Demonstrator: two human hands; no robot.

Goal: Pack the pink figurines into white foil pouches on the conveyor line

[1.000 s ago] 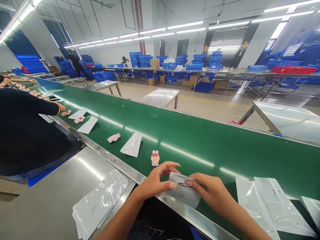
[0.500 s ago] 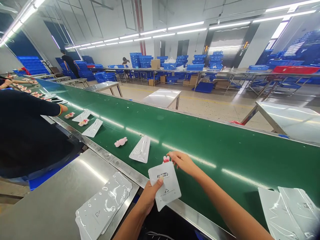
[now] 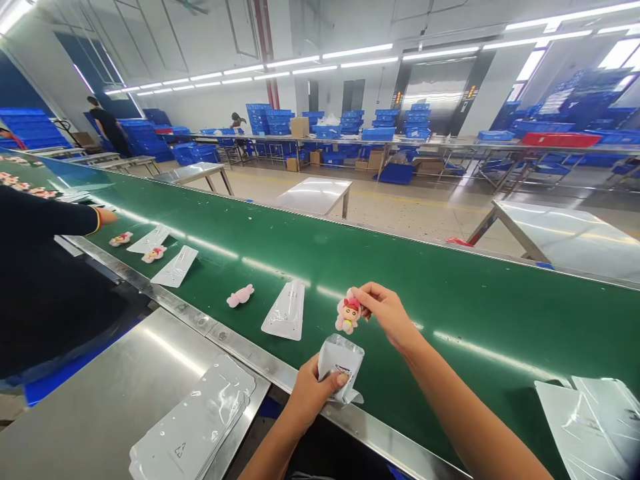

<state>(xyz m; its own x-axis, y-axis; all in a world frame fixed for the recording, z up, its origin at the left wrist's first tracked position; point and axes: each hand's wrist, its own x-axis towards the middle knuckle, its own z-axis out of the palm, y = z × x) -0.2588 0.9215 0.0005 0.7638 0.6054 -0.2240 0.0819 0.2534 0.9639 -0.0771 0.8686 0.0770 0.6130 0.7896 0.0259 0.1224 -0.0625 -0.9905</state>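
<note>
My left hand grips a silvery-white plastic pouch over the belt's near edge, thumb across its printed front. Just above the pouch's top, my right hand pinches a small pink plush doll by its head; its face and red bow point toward me. Doll and pouch are apart. To the left on the green belt lie a filled-looking pouch and a pink plush doll, face down.
A stack of flat pouches lies on the metal side table. More pouches rest on the belt at right. A co-worker in a dark shirt stands at left, one arm over the belt, near other dolls and pouches.
My right hand has lifted the doll up, so its whole body shows above the pouch. The pouch in my left hand has tipped, its top turning toward me. The view has shifted slightly right.
</note>
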